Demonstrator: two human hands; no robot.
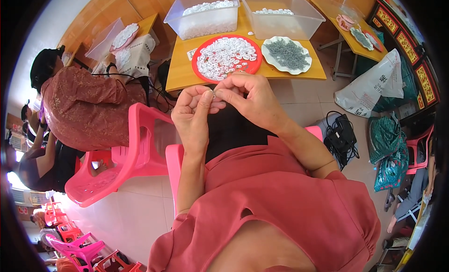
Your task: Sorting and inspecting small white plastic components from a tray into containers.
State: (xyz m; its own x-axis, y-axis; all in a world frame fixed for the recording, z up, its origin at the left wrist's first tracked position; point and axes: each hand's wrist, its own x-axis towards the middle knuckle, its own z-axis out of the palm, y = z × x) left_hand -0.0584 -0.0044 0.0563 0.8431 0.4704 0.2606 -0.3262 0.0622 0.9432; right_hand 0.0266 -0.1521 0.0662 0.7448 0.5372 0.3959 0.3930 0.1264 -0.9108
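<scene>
Piece (214, 93), small and white, pinched between fingertips of both hands, held in the air above the lap, just in front of the near worktop (180, 71) edge. Left hand (192, 114): thumb and forefinger closed on the piece from the left. Right hand (250, 99): fingers curled, tips together on the same piece from the right. Whether a second part sits in the pinch cannot be told; too small.

Red plate (201, 50) on worktop, heaped with white pieces (227, 57) of the same kind. White plate (269, 45) just right of it holds grey pins (287, 54). Two clear tubs (206, 19) behind, both with white pieces inside.

Judgement on doing the step well: keep the left hand steady as the anchor and let the right fingertips do the fine turning; hold the piece close to the plates so a slip lands on the worktop, not the floor; grip light, so the piece does not spring out.

Left: another person (89, 108) seated on a pink chair (126, 155), at a neighbouring worktop
</scene>
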